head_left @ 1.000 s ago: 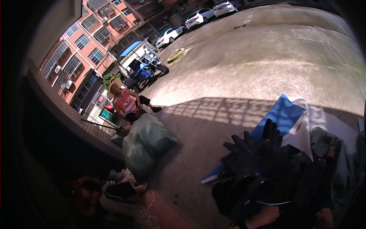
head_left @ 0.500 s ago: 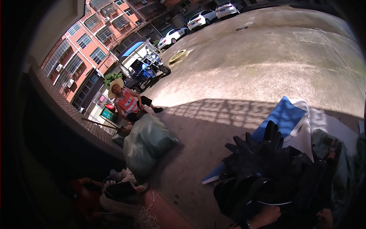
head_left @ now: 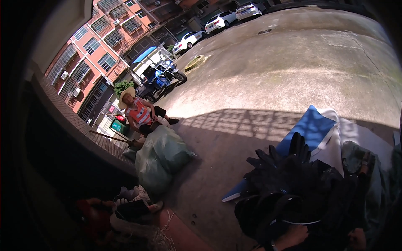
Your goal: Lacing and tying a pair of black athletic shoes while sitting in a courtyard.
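Black pile (head_left: pixel 289 180), left hand (head_left: pixel 294 235) and right hand (head_left: pixel 357 239) at its near edge
Blue sheet (head_left: pixel 307 129) beyond it; fingers too dark to tell.

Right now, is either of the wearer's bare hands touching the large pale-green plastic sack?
No, the left hand and right hand are at the black pile, apart from the sack.

No lettering or number is legible here.

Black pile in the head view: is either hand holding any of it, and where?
It cannot be told: the left hand is at the near edge of the black pile, the right hand in shadow farther right; neither grip shows clearly.
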The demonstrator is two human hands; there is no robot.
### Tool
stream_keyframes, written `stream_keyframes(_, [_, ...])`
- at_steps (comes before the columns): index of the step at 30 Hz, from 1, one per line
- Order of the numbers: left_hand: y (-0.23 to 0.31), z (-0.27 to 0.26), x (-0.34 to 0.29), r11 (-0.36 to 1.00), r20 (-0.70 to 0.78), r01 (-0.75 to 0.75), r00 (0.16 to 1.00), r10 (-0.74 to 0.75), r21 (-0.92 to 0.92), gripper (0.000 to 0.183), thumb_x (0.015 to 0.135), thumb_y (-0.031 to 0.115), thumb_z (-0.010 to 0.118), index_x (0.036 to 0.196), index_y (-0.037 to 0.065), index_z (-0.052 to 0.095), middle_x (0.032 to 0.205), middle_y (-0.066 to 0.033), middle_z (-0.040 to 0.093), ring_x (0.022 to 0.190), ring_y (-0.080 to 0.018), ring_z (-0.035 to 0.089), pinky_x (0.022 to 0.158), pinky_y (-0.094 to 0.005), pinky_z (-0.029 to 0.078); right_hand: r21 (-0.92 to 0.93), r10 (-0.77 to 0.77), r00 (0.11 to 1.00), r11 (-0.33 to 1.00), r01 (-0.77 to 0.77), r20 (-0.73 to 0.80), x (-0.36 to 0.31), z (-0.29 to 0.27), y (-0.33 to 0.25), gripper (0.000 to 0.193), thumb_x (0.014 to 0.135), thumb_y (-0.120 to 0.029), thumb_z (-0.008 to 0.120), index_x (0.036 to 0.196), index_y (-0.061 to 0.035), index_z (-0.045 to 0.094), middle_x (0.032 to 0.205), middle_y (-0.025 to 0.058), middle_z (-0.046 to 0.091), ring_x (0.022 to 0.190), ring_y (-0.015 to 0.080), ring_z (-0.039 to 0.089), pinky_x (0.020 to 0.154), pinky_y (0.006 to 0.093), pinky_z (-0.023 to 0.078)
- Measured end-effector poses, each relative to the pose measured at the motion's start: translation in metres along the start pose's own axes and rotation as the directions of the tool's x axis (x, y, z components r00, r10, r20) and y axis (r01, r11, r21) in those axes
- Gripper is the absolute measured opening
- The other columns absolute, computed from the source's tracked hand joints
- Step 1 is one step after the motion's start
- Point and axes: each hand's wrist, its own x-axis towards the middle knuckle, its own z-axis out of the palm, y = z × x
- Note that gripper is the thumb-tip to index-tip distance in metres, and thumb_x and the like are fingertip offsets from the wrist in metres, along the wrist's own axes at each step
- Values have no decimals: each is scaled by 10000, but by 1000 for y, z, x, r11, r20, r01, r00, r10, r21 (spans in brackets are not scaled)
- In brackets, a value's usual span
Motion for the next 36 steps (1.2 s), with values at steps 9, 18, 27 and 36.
stream_keyframes(9, [-3,4,1,1000,4,-2,1000,2,-5,299,852,271,599,755,-10,635,749,-207,641,744,-378,641,653,-472,513,-3,-21,998,1000,21,-50,2,0,6,76,855,-221,616,856,-150,588,522,-56,420,349,61,314,319,215,245])
stream_keyframes(18, [-4,0,4,1000,5,-18,1000,18,-8,293,849,263,601,757,-13,634,758,-213,643,752,-380,641,651,-475,512,-42,-32,999,999,31,-21,8,-6,9,82,864,-233,589,873,-152,580,517,-54,411,342,63,320,307,214,256])
stream_keyframes(27, [2,-2,-4,1000,72,25,997,-25,0,227,813,209,602,784,-12,642,759,-225,645,756,-376,650,657,-479,520,-47,-55,998,997,55,0,-1,4,2,96,867,-212,587,868,-116,585,525,-53,417,348,68,333,323,215,274])
stream_keyframes(36, [25,-59,-9,983,427,-25,899,100,-179,340,769,56,500,1087,31,616,1095,-185,593,1050,-336,577,899,-401,465,-206,-252,935,930,305,250,-50,12,-23,233,703,47,552,874,42,710,540,53,568,467,81,507,451,241,379])
